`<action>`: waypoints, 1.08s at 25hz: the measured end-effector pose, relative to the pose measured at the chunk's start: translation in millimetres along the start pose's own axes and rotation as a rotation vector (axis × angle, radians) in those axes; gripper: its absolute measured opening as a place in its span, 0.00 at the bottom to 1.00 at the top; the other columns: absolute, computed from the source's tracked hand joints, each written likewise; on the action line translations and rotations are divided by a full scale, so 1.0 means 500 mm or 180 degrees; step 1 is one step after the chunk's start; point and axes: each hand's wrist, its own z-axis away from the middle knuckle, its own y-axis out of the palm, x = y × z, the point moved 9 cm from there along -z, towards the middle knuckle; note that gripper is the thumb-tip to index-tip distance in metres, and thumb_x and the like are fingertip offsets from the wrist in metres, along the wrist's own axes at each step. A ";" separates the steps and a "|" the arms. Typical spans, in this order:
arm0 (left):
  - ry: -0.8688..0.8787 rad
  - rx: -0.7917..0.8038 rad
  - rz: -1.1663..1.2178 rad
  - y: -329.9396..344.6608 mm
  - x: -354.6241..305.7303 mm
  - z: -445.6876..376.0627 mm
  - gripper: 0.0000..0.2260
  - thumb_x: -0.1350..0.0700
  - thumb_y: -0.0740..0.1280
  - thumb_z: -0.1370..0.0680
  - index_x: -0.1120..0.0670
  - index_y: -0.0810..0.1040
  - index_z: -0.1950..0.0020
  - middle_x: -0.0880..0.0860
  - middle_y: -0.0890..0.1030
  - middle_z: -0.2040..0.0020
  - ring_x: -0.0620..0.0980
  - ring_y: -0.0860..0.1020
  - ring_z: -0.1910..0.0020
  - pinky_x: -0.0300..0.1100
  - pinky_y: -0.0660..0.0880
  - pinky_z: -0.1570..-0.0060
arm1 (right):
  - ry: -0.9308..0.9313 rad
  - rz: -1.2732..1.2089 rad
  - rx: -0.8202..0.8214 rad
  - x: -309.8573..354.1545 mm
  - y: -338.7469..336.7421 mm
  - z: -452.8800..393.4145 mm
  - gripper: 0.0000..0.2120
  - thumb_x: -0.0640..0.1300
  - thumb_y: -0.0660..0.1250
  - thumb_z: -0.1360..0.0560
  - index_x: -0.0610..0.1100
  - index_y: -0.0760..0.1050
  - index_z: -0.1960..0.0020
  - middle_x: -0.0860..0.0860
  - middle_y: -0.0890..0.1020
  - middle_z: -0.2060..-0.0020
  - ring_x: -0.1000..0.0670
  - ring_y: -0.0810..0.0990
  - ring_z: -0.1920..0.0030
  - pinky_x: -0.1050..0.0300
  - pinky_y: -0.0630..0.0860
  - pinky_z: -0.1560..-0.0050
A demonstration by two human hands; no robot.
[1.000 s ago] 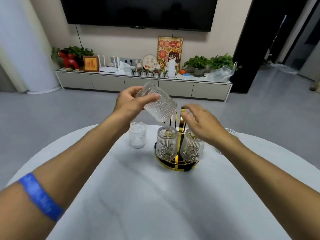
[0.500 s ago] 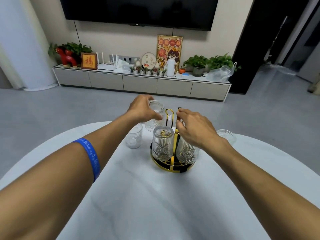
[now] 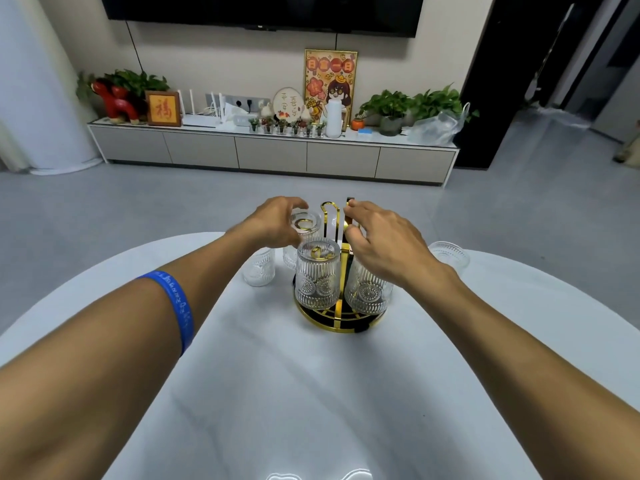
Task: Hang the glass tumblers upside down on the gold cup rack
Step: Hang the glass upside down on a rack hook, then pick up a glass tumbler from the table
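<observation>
The gold cup rack [image 3: 337, 325] stands on the white table [image 3: 311, 403], with a gold centre handle. Two ribbed glass tumblers hang upside down on its near side: one at the front left [image 3: 317, 278], one at the front right [image 3: 369, 292]. My left hand [image 3: 273, 225] grips a third tumbler [image 3: 304, 223], upside down on a peg at the rack's back left. My right hand [image 3: 384, 244] hovers over the front right tumbler, its fingertips pinching the rack's upper post. One upright tumbler [image 3: 259, 270] stands left of the rack, another [image 3: 448, 254] to the right.
The table's far edge lies just behind the rack. Beyond it are grey floor, a long low cabinet [image 3: 273, 155] with plants and ornaments, and a dark screen on the wall. A dark doorway is at the right.
My left hand has turned the tumbler upside down and lowered it from above the rack onto the back left peg. My right hand moved up from the front right tumbler to the post.
</observation>
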 end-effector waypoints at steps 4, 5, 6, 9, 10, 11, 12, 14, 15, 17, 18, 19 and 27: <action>-0.0026 -0.0041 -0.0014 0.001 0.012 0.012 0.38 0.60 0.80 0.34 0.55 0.68 0.27 0.57 0.75 0.31 0.57 0.74 0.36 0.48 0.72 0.39 | 0.0065 0.0038 0.0013 -0.007 0.012 0.003 0.22 0.48 0.53 0.20 0.45 0.69 0.28 0.50 0.68 0.26 0.42 0.72 0.33 0.44 0.70 0.38; -0.0028 0.0029 -0.0066 0.000 0.010 0.016 0.40 0.61 0.79 0.34 0.55 0.66 0.26 0.57 0.73 0.29 0.58 0.72 0.34 0.48 0.71 0.38 | 0.0081 0.0045 0.0078 -0.010 0.018 0.004 0.23 0.48 0.53 0.20 0.46 0.67 0.27 0.50 0.66 0.25 0.42 0.71 0.31 0.43 0.69 0.36; -0.0015 0.0107 -0.0150 -0.004 0.005 0.021 0.41 0.63 0.79 0.33 0.54 0.64 0.24 0.57 0.70 0.27 0.58 0.70 0.32 0.48 0.70 0.37 | 0.0069 0.0021 0.0172 -0.013 0.025 0.005 0.23 0.48 0.52 0.20 0.47 0.64 0.25 0.51 0.64 0.24 0.43 0.69 0.29 0.43 0.67 0.34; 0.0187 -0.0105 -0.0070 -0.044 -0.051 0.042 0.36 0.67 0.70 0.28 0.49 0.62 0.24 0.55 0.66 0.25 0.56 0.73 0.34 0.45 0.73 0.44 | -0.0042 -0.0358 0.0312 -0.031 0.024 0.015 0.23 0.47 0.53 0.19 0.50 0.62 0.24 0.52 0.63 0.23 0.46 0.64 0.26 0.45 0.61 0.29; 0.0341 -0.0289 0.0067 -0.061 -0.082 0.051 0.33 0.67 0.67 0.26 0.48 0.64 0.25 0.54 0.67 0.25 0.52 0.75 0.38 0.42 0.73 0.48 | -0.0027 -0.0572 0.0141 -0.047 0.013 0.024 0.22 0.47 0.54 0.18 0.49 0.64 0.25 0.50 0.66 0.24 0.46 0.65 0.27 0.47 0.61 0.30; 0.0543 -0.0430 0.0168 -0.070 -0.121 0.060 0.28 0.64 0.66 0.24 0.48 0.66 0.26 0.54 0.68 0.26 0.50 0.75 0.39 0.41 0.72 0.47 | 0.0083 -0.0794 -0.0182 -0.074 -0.003 0.038 0.20 0.45 0.55 0.18 0.47 0.67 0.27 0.49 0.70 0.27 0.46 0.68 0.29 0.49 0.64 0.32; 0.0749 -0.0486 0.0182 -0.070 -0.160 0.068 0.24 0.60 0.65 0.22 0.48 0.67 0.26 0.53 0.69 0.26 0.50 0.74 0.37 0.42 0.69 0.43 | 0.0310 -0.1010 -0.0602 -0.115 -0.020 0.058 0.19 0.44 0.56 0.19 0.45 0.71 0.30 0.47 0.74 0.31 0.46 0.72 0.33 0.51 0.67 0.36; 0.1071 -0.0378 -0.0029 -0.042 -0.222 0.075 0.19 0.53 0.63 0.19 0.50 0.69 0.28 0.52 0.71 0.28 0.52 0.71 0.32 0.43 0.64 0.39 | 0.1145 -0.1383 -0.1281 -0.224 -0.028 0.119 0.16 0.41 0.59 0.22 0.43 0.74 0.35 0.47 0.78 0.37 0.47 0.77 0.43 0.54 0.72 0.44; 0.1147 -0.0280 -0.0185 -0.020 -0.242 0.076 0.19 0.52 0.62 0.19 0.52 0.71 0.29 0.52 0.72 0.29 0.52 0.72 0.33 0.43 0.64 0.39 | 0.1636 -0.1508 -0.1415 -0.286 -0.015 0.153 0.17 0.40 0.61 0.24 0.43 0.74 0.36 0.47 0.79 0.38 0.47 0.77 0.45 0.54 0.71 0.46; 0.1163 -0.0272 -0.0378 0.008 -0.253 0.064 0.17 0.53 0.63 0.19 0.55 0.74 0.31 0.54 0.76 0.32 0.53 0.74 0.36 0.46 0.68 0.38 | 0.2467 -0.1659 -0.1240 -0.398 0.034 0.202 0.22 0.41 0.66 0.27 0.44 0.70 0.34 0.46 0.77 0.36 0.44 0.76 0.42 0.51 0.72 0.42; 0.1144 -0.0375 -0.0348 0.008 -0.246 0.059 0.16 0.54 0.64 0.20 0.55 0.75 0.33 0.54 0.77 0.34 0.53 0.75 0.37 0.47 0.70 0.38 | 0.2758 -0.1727 -0.1031 -0.441 0.064 0.215 0.26 0.41 0.68 0.28 0.44 0.67 0.31 0.45 0.75 0.34 0.43 0.75 0.39 0.48 0.71 0.39; 0.1131 -0.0493 -0.0207 0.000 -0.235 0.058 0.15 0.56 0.64 0.20 0.55 0.76 0.33 0.54 0.78 0.35 0.52 0.75 0.38 0.48 0.70 0.38 | 0.2958 -0.1813 -0.0839 -0.471 0.090 0.222 0.32 0.42 0.71 0.29 0.45 0.64 0.28 0.45 0.73 0.32 0.42 0.73 0.36 0.47 0.70 0.37; 0.1160 -0.0108 0.0777 0.001 -0.164 0.011 0.17 0.52 0.68 0.23 0.52 0.77 0.34 0.49 0.79 0.36 0.44 0.75 0.38 0.46 0.71 0.37 | 0.2956 -0.2407 -0.0844 -0.559 0.238 0.154 0.43 0.42 0.80 0.39 0.48 0.63 0.30 0.49 0.75 0.36 0.48 0.74 0.44 0.56 0.68 0.46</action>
